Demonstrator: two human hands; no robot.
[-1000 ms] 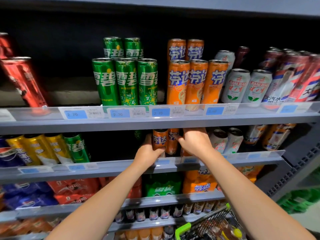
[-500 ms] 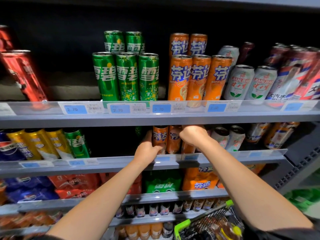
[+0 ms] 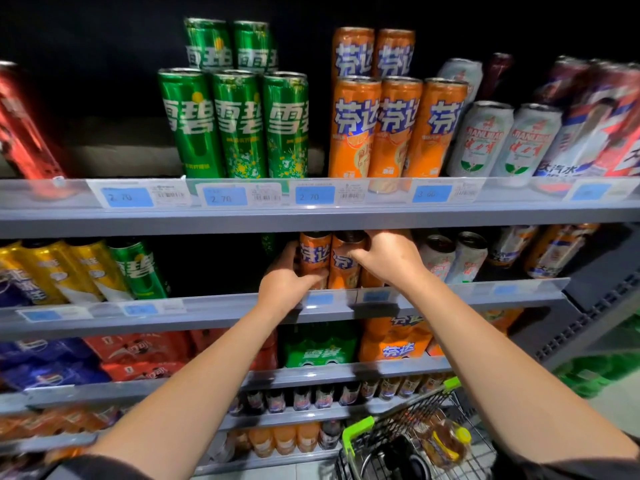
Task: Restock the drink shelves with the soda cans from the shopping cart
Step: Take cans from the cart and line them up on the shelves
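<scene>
Fingers of the left hand (image 3: 282,284) and right hand (image 3: 384,256) curl round orange soda cans (image 3: 313,256) standing on the second shelf (image 3: 485,294), just behind its front lip. That row looks partly filled. The shopping cart (image 3: 408,441) below seems to hold more stock, so restocking remains.

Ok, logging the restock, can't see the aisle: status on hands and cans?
Left hand grips left orange can. Right hand grips orange can beside it. Both cans upright on second shelf. Nothing blocking.
</scene>
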